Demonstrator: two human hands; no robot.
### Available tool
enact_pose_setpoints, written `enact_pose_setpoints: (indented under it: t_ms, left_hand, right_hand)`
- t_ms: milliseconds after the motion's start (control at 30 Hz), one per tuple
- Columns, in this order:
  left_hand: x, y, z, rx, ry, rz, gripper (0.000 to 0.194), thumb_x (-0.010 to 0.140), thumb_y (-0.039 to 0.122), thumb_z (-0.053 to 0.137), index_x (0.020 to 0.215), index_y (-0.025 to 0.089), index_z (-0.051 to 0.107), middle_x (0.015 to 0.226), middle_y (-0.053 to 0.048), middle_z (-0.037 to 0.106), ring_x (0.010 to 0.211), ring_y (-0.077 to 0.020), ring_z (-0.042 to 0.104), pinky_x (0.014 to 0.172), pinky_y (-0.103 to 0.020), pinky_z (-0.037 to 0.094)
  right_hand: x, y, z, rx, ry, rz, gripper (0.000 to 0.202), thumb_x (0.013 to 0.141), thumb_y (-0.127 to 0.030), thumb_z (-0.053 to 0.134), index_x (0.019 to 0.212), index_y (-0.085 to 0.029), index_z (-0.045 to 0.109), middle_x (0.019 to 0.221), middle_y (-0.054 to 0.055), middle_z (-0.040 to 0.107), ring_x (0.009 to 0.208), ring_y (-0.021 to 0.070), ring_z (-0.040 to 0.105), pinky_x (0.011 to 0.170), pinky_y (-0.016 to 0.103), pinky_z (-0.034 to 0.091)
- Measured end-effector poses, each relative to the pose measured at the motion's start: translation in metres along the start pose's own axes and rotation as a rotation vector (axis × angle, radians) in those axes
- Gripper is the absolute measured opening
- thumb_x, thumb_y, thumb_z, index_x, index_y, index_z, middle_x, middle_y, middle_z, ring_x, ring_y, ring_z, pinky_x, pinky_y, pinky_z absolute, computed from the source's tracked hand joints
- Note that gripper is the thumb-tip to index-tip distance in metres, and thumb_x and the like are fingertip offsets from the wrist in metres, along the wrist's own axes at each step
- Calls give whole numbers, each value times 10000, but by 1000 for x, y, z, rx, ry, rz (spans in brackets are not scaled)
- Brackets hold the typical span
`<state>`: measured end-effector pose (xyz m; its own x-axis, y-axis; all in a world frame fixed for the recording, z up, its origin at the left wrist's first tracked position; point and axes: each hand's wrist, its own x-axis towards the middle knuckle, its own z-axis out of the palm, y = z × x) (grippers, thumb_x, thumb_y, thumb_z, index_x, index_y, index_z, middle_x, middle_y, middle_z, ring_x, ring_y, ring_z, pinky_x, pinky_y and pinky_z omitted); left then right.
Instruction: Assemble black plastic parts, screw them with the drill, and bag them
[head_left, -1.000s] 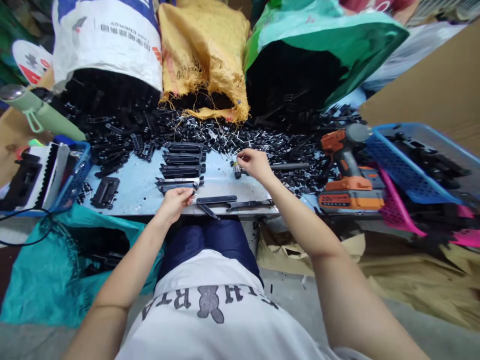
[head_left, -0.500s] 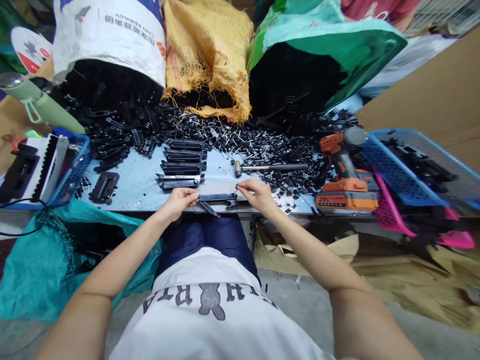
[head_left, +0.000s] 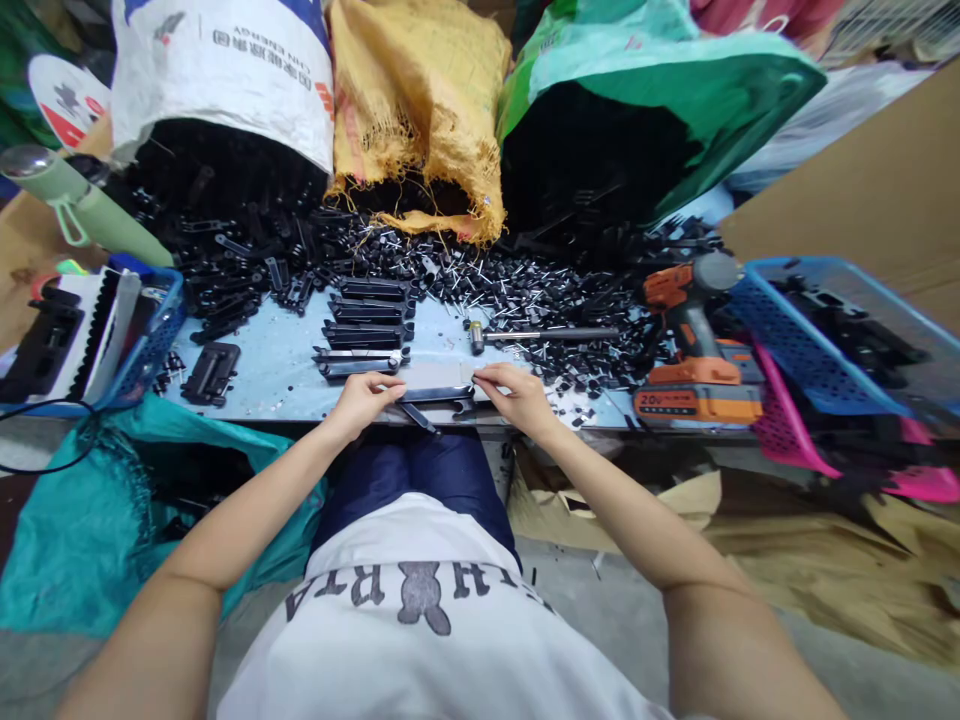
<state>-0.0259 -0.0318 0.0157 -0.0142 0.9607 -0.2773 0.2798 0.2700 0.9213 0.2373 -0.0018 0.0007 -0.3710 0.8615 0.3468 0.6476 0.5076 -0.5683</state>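
Observation:
At the table's front edge lies a long black plastic part [head_left: 436, 394] with a narrow arm angled out below it. My left hand [head_left: 366, 402] pinches its left end between thumb and fingers. My right hand [head_left: 516, 396] is closed in a pinch at the right end; whatever sits between those fingertips is too small to make out. Behind my left hand, several similar black parts [head_left: 369, 333] are lined up in a stack of rows. A hammer [head_left: 478, 338] lies just beyond my right hand, its dark handle pointing right.
Loose black pieces with metal pins [head_left: 465, 268] cover the table's back half, below a white sack [head_left: 225, 80], a yellow sack [head_left: 420, 90] and a green sack [head_left: 750, 110]. An orange cordless drill [head_left: 694, 370] stands right, beside a blue basket [head_left: 817, 390]. A green bottle [head_left: 97, 215] leans left.
My left hand has shifted slightly right, further over the part's left end. My right hand stays at the other end, and the view has moved a little.

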Motion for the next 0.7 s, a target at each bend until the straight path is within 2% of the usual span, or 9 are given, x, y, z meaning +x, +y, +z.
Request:
enact_pose_setpoints:
  t_ms: [100,267,467,700]
  left_hand:
    - [-1,-1,0,-100,-33,-149,568,585,449,719,1026,95,665,845,-92,628,580,-53,478,502,-158,321]
    - [-2,-6,-1,-185,-30,-202,680,574,479,721,1145,127,616,837,-61,607,542,-34,449,468,-152,327]
    - [-1,-4,-3,-165,-100,-227,655,632,414,700,1217,149,570,587,-5,519,466,-43,428,426,-147,297]
    - [10,-11,-2,-71,-150,-263,601,678,393,661,1220,154,560,680,-16,546,408,-39,395,375,-168,209]
  right_hand:
    - [0,0,0,-13,-11,-8,330,811,-380,430,910,-163,658,939,20,630,880,-24,575,824,101,478]
    - [-4,-1,1,-143,-71,-84,333,821,-374,410,975,-215,659,1014,-2,621,922,-17,578,845,113,484]
    - [-5,-2,1,-223,-102,-107,356,827,-382,389,1010,-232,654,1029,21,613,946,6,568,870,148,492]
    - [-12,4,7,-256,-30,-246,343,813,-357,426,1060,-227,627,1053,15,597,963,-11,547,861,116,486]
